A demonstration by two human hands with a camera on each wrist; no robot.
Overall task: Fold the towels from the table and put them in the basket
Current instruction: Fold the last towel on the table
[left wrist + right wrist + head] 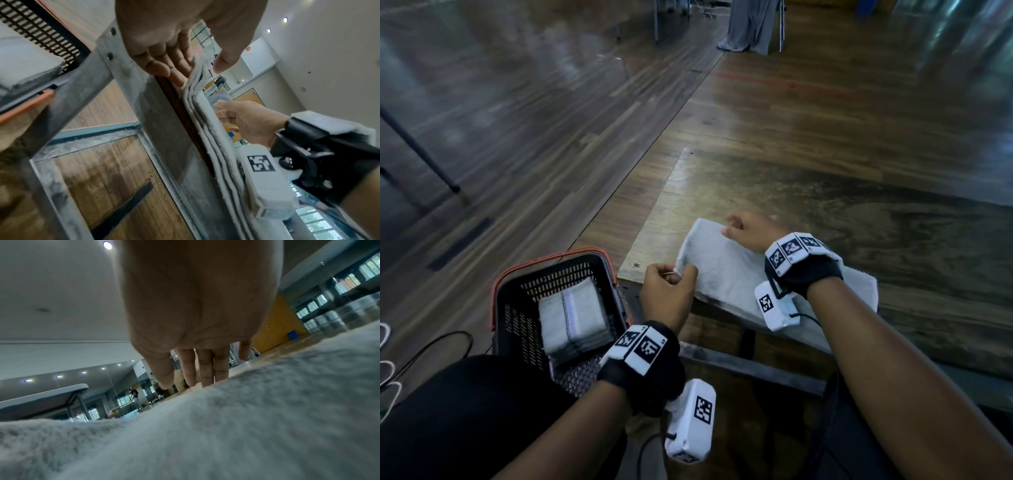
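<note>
Hands [667,291] [748,233] pinch towel [732,277] at left corners

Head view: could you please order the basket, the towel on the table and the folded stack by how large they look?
1. Basket and towel on the table: about alike, so unranked.
2. Folded stack: clearly smallest.
</note>
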